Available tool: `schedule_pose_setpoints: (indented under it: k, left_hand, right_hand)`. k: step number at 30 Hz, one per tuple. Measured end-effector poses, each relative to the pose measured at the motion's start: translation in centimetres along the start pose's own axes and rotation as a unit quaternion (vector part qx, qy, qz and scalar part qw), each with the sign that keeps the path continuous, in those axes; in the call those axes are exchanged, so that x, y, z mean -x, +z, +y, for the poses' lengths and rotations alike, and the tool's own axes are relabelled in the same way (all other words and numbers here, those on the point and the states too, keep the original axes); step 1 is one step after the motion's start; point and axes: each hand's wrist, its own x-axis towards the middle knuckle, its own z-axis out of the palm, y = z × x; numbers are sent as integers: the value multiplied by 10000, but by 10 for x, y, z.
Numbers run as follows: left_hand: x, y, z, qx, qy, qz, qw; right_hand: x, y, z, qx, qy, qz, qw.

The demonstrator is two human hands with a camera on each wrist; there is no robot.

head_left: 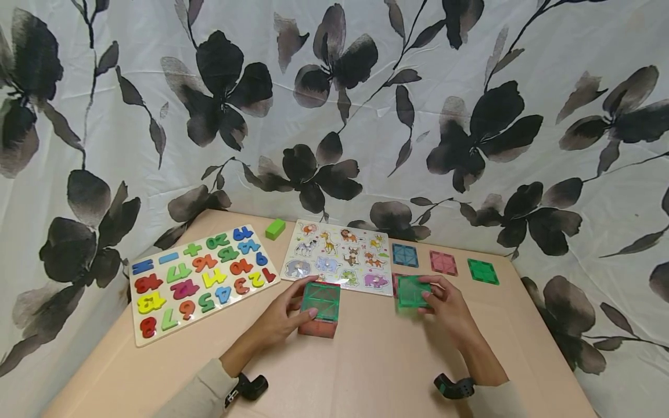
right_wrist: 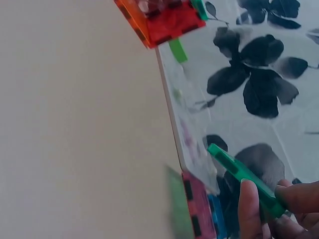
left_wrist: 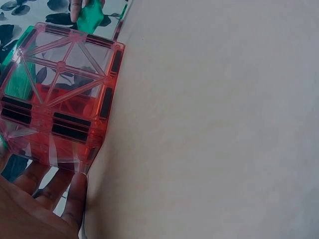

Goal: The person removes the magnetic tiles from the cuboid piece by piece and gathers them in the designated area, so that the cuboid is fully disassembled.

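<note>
Left hand [head_left: 284, 316] grips magnetic-tile cube [head_left: 320, 309], green top, red sides. Right hand [head_left: 444, 307] pinches green magnetic tile [head_left: 413, 291], just right of cube; hands apart.

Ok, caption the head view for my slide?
Left hand holds a tile cube; right hand pinches a green tile.

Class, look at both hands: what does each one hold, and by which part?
Left hand grips the tile cube by its left side; right hand pinches a green tile at its right edge.

left hand [head_left: 282, 318] gripping tile cube [head_left: 320, 309], right hand [head_left: 448, 307] pinching green tile [head_left: 412, 292]
</note>
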Motion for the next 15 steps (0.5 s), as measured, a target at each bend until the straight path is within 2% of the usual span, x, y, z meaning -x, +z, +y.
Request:
schedule_pose_setpoints:
  k: [15]
  left_hand:
    - [0,0,-1,13,13,-14,10000]
  right_hand:
    - [-18,-57,25,110,133,250,9995]
